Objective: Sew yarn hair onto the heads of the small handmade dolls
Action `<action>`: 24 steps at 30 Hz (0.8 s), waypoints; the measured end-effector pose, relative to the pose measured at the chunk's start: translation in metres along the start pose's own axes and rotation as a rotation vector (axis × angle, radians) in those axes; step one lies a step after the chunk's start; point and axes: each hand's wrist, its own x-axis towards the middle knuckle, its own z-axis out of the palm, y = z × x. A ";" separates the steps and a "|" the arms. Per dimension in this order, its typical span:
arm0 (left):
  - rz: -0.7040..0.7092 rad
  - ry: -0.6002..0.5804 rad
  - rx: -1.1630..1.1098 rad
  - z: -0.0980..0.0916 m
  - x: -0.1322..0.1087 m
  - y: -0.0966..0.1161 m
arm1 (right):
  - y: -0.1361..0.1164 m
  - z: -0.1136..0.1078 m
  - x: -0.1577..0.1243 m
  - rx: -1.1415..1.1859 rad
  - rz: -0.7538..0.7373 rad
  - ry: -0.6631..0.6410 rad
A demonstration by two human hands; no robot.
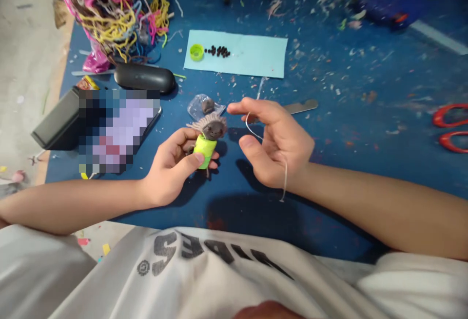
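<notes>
White cotton T-shirt (226, 280) with dark lettering fills the bottom edge, and both bare forearms reach forward from it over the scuffed blue worktop (347, 89). The left hand (171, 168) has its grip closed on a small lime-green plastic cylinder (204, 149), thumb across the front and fingers behind, apparently to hold it upright just above the worktop. On top of the cylinder sits a round grey felt head (214, 129) with a fringe of tan fibres. Just beside it, the right hand (280, 143) is slack, forefinger and thumb apart. A thin pale thread (253, 131) loops by the thumb and trails past the wrist, draped rather than pinched as far as one can see. Behind the figure lies a clear plastic bag (199, 107) with another grey piece in it, and to the right a flat grey metal strip (302, 107). Farther back, a light blue paper sheet (256, 58) carries a lime-green bottle cap (196, 51) and a cluster of dark beads (218, 51), likely kept there so that they do not scatter. A black oval case (144, 77), a tangle of coloured yarn (113, 7) and red-handled scissors (451, 129) lie around the edges.
</notes>
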 end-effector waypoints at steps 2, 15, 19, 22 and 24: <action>-0.016 0.001 -0.004 -0.004 0.002 -0.001 | -0.002 0.003 0.006 0.024 -0.062 0.053; 0.021 -0.012 0.115 -0.011 0.013 -0.009 | 0.008 0.009 0.024 -0.036 0.083 0.033; 0.040 0.005 0.120 -0.013 0.017 -0.011 | 0.019 0.014 0.028 0.041 0.153 0.036; 0.059 0.011 0.137 -0.012 0.019 -0.011 | 0.029 0.017 0.031 0.079 0.189 0.036; 0.059 0.019 0.151 -0.012 0.019 -0.010 | 0.034 0.018 0.032 0.119 0.203 0.035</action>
